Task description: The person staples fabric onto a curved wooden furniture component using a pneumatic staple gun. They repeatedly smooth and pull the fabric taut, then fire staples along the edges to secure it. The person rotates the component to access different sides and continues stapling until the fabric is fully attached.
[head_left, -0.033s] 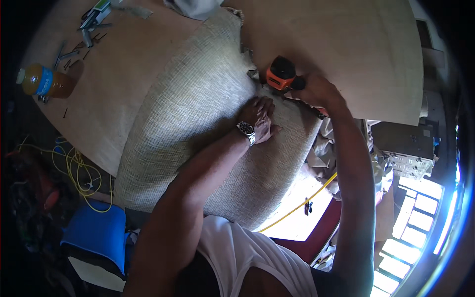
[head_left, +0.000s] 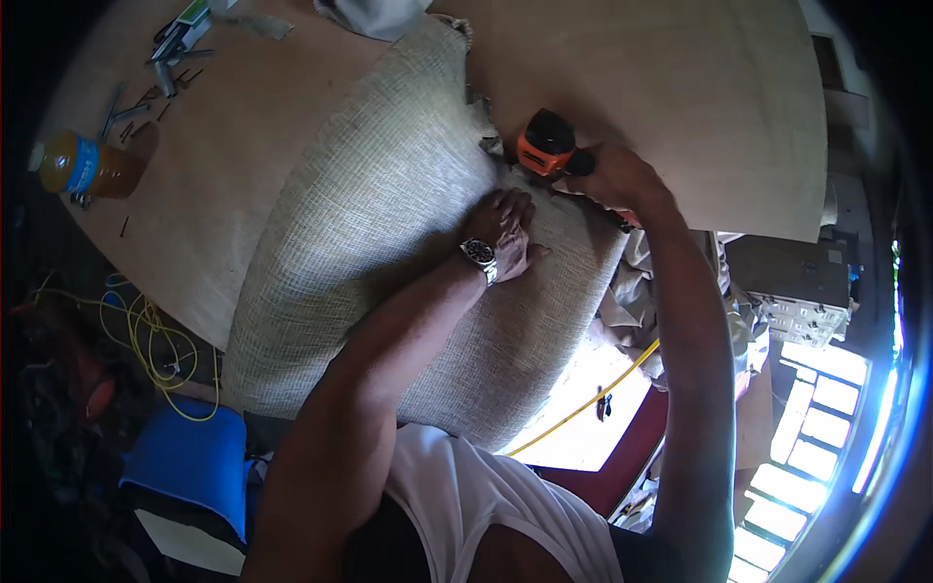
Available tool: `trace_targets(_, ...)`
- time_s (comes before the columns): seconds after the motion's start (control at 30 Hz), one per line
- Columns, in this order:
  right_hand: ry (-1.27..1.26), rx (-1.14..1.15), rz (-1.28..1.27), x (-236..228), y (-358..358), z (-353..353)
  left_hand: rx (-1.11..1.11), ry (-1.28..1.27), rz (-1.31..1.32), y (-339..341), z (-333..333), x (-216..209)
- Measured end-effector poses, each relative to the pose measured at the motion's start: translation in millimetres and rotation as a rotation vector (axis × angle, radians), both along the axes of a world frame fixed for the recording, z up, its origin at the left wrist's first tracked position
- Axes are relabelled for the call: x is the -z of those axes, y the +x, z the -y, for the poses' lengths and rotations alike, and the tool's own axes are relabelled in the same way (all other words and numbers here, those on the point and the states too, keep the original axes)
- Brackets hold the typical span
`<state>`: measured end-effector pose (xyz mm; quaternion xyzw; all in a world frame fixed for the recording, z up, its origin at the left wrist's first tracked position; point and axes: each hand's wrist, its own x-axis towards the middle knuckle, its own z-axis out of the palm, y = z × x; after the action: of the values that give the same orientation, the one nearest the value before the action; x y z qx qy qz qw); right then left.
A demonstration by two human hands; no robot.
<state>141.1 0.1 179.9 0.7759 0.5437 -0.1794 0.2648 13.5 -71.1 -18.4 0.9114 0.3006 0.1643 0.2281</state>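
Coarse grey-beige woven fabric (head_left: 389,185) covers a large rounded piece in front of me. My left hand (head_left: 502,231), with a metal watch (head_left: 480,255) at the wrist, presses flat on it with thumb spread. Just beyond, to the right, my right hand (head_left: 622,179) is closed round the handle of an orange and black staple gun (head_left: 547,146). The gun's head is at the fabric's far edge, close to my left fingertips. Its nose and the contact point are hidden from view.
A wooden board tabletop (head_left: 661,87) spreads behind the piece. At its left stand a bottle of amber liquid (head_left: 92,165) and loose metal bits (head_left: 121,119). A coiled yellow hose (head_left: 155,335) hangs near a blue cushion (head_left: 190,457). Another yellow hose (head_left: 588,403) runs below my right arm.
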Motion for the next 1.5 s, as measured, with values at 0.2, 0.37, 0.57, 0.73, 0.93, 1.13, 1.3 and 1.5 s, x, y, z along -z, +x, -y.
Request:
trace_targets(0.2,-0.029,0.006,-0.025,14,-11,6,-0.001,-0.010,0.031,-2,1,-3)
trace_targets(0.37,-0.028,-0.039,0.090,47,-16,7,-0.026,-0.021,0.116,1,4,4)
trace_targets(0.57,-0.028,-0.039,0.111,48,-13,4,-0.024,0.036,-0.090,-9,1,-13)
trace_targets(0.73,-0.021,-0.079,0.071,36,-10,0,-0.153,0.074,-0.087,-18,-5,-2)
trace_targets(0.93,0.058,0.080,-0.326,-7,-5,-3,-0.153,0.098,-0.027,-23,-4,2)
trace_targets(1.13,0.064,0.135,-0.381,-11,0,-1,-0.177,0.130,-0.099,-18,-2,-4)
trace_targets(1.3,0.086,0.068,-0.298,9,-8,-7,-0.096,0.054,-0.261,-16,-9,-19)
trace_targets(1.5,0.032,0.110,-0.313,21,-20,-13,-0.088,0.050,-0.240,-16,-11,-12)
